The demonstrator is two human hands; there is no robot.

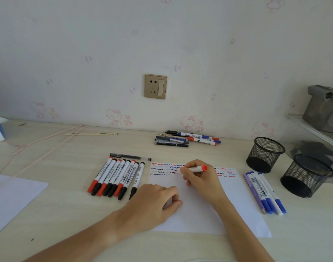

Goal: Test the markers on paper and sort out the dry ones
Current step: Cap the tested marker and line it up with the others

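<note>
My right hand [197, 175] has its grip wrapped round a red marker [195, 169], tip down on the paper [199, 210], its red end pointing right. My left hand [154, 203] rests on the sheet's near left part with fingers loosely curled; whether it holds a cap I cannot tell.

I judge the job well along. The top of the sheet already carries several rows of short squiggles [162, 169] in red, blue and black, a few of them faint. To the left of the sheet lies a tidy row of red and black markers [117, 176], with a dark pen [130, 156] lying across just behind them. To the right lies a small group of blue and purple markers [264, 193]. Against the wall sits a mixed heap of pens and markers [186, 139]. Which pile is the dry one I cannot say from here. The two black mesh cups [265, 154] on the right of the surface [57, 214] look empty, so the final putting away seems still to come.

The barrels in the left row read WHITEBOARD with more print too small to make out; the blue ones carry similar lettering I cannot read
</note>
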